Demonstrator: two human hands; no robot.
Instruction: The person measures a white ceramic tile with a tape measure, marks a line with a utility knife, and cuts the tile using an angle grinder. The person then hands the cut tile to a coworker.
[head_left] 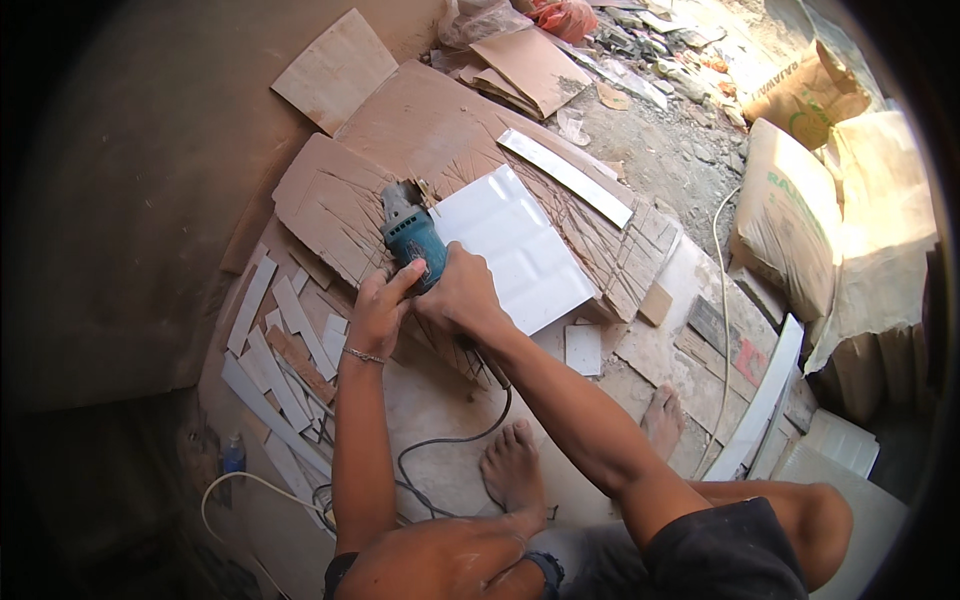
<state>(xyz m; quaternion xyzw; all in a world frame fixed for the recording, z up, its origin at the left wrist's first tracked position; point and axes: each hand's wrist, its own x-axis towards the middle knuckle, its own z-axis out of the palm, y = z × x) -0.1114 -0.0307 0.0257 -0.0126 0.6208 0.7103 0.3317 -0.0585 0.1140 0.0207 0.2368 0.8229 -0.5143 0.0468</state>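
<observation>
Both hands hold a teal angle grinder (416, 243) with a grey metal head. My left hand (378, 308) is closed around the left side of its body, the thumb lying along it. From the right, my right hand (464, 294) wraps the rear of the body. The grinder's head is by the left corner of a white glossy tile (515, 250), which lies on a scored brown board (340, 185). Whether the disc touches the tile cannot be made out. A dark power cord (450, 440) trails from the grinder past my bare foot.
White cut strips (285, 350) lie in a pile at the left. A long white strip (568, 178) rests on the board beyond the tile. Filled sacks (785, 215) stand at the right, beside a pale cable (725, 300). Rubble (680, 130) covers the far ground.
</observation>
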